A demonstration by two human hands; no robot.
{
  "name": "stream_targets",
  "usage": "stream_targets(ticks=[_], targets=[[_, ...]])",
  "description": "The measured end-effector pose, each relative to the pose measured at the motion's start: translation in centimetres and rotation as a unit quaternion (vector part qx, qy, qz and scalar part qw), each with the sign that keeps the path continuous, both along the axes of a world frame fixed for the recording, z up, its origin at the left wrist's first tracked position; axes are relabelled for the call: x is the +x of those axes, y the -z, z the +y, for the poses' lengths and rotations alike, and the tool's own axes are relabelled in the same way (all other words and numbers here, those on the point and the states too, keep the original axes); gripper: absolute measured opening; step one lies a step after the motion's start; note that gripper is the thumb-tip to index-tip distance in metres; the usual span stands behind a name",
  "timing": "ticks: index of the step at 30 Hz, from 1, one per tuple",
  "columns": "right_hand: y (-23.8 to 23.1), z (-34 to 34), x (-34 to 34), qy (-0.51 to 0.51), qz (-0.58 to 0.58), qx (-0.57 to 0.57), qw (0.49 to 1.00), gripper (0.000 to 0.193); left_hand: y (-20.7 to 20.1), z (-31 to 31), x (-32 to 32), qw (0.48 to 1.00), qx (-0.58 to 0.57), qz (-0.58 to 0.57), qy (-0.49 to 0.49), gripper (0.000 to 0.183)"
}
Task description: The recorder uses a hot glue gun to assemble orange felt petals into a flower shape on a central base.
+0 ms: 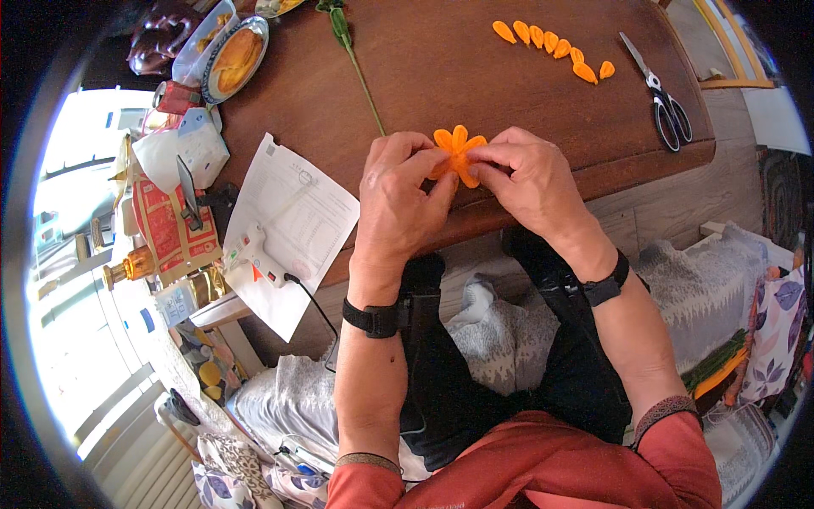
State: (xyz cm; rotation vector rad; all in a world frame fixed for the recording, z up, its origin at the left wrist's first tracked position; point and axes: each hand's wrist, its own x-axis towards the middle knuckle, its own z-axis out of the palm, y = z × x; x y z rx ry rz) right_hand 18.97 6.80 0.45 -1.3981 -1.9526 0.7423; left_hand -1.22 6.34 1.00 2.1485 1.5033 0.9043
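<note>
An orange flower (459,144) with several looped, fuzzy petals is held up between my two hands near the table's front edge. My left hand (404,182) pinches its left side between thumb and fingers. From the right, my right hand (527,176) grips a petal the same way. Both hands are closed on the flower, and my fingertips hide part of it. Farther off lies a green stem (360,76) with a green head, its lower end close to my left hand. Several loose orange petals (551,42) lie in a curved row at the far right.
Scissors (663,102) with black and white handles lie at the table's right side. At the left, a white glue gun (254,259) rests on a printed sheet (301,204), its black cord hanging down. Beyond are a plate of food (210,72), a red can (176,97) and a knife (188,191).
</note>
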Motion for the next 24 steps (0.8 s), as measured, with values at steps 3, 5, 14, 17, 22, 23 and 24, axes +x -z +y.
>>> stream_targets(ticks=[3, 5, 14, 17, 22, 23, 24], targets=[[0.28, 0.01, -0.01, 0.0, -0.015, 0.012, 1.0, 0.015, -0.24, 0.02, 0.21, 1.0, -0.004, 0.011, -0.005, 0.024], [0.47, 0.02, -0.06, -0.001, -0.018, 0.016, 1.0, 0.014, -0.15, 0.08, 0.27, 1.0, -0.012, 0.001, -0.003, 0.023], [0.56, 0.06, -0.53, -0.004, -0.028, 0.028, 0.999, 0.013, 0.07, 0.33, 0.82, 0.999, -0.015, -0.032, -0.018, 0.01], [0.5, 0.09, -0.62, -0.003, -0.027, 0.035, 0.999, 0.013, 0.24, 0.44, 0.89, 0.999, -0.018, -0.042, -0.021, 0.009], [0.35, 0.26, -0.78, -0.004, -0.028, 0.04, 0.999, 0.012, 0.38, 0.63, 0.87, 0.999, -0.014, -0.031, -0.021, 0.009], [0.25, 0.28, -0.81, -0.004, -0.028, 0.04, 0.999, 0.012, 0.37, 0.66, 0.83, 0.999, -0.009, -0.03, -0.021, 0.009], [0.11, 0.31, -0.84, -0.004, -0.032, 0.036, 0.999, 0.013, 0.49, 0.67, 0.77, 0.999, -0.009, -0.03, -0.022, 0.009]])
